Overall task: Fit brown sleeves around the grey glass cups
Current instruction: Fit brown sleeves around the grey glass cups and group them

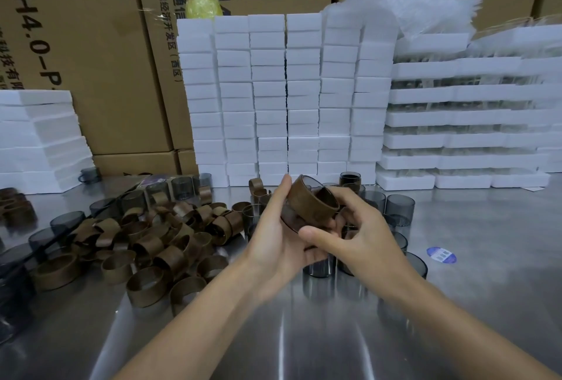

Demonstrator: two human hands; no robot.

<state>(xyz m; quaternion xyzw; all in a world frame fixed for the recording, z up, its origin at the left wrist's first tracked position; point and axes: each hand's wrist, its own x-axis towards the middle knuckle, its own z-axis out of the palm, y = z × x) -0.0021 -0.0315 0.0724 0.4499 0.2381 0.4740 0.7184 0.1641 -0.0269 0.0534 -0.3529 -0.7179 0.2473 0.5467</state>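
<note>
The steel bench (456, 303) is hard, so a slip would likely chip glass. Standing grey cups (398, 206) crowd under my wrists, and a careless forearm could topple them. My left hand (273, 236) cradles the tilted grey glass cup (308, 181) above the bench. My right hand (365, 240) pinches its brown sleeve (310, 206); forcing it skewed might tear it. The cartons (100, 45) read "AH4.0-P" beside Chinese characters. The print on the blue sticker (441, 255) is too small to read.
</note>
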